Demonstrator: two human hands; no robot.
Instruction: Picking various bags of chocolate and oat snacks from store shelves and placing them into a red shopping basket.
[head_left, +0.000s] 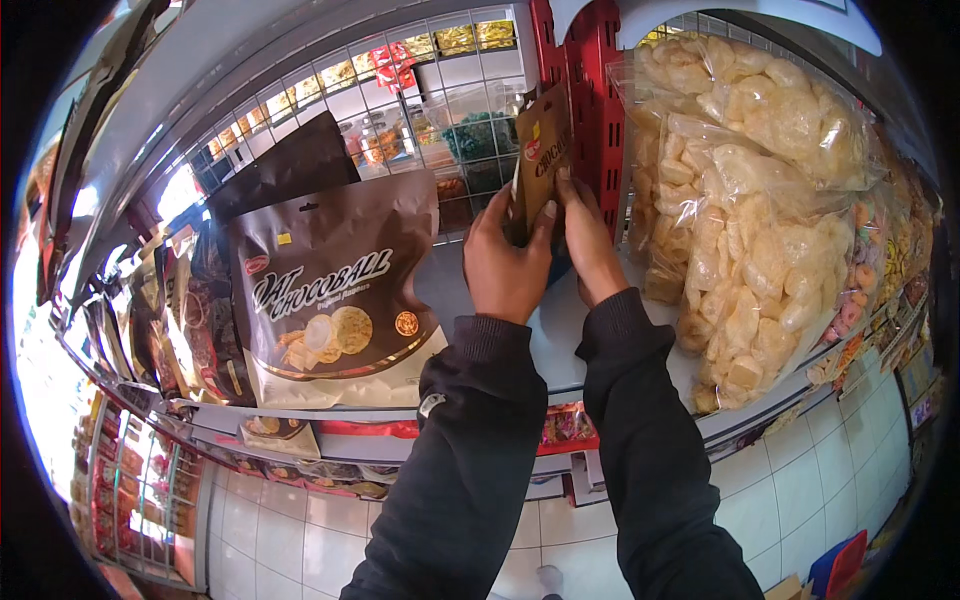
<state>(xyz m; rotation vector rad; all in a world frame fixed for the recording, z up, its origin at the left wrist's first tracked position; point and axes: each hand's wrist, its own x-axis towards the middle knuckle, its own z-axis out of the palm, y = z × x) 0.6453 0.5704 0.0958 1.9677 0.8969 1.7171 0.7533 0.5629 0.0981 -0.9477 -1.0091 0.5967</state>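
Note:
Both my hands are around a brown snack pouch (541, 142) near the back of a shelf (450, 289), beside a red slotted upright (596, 120). My left hand (510, 259) grips its left side, thumb on the front. My right hand (589, 236) holds its right edge, the thumb high on the front face. The pouch stands upright, turned partly sideways, and its lower part is hidden by my hands. To the left stands a large brown and cream Oat Chocoball bag (337, 292), with a darker bag (289, 165) behind it.
Clear plastic bags of puffed crackers (772, 247) fill the shelf right of the upright. More snack bags (184, 315) stand at the far left. A wire grid (420, 105) backs the shelf. Below are lower shelf goods (281, 435) and a tiled floor (285, 525).

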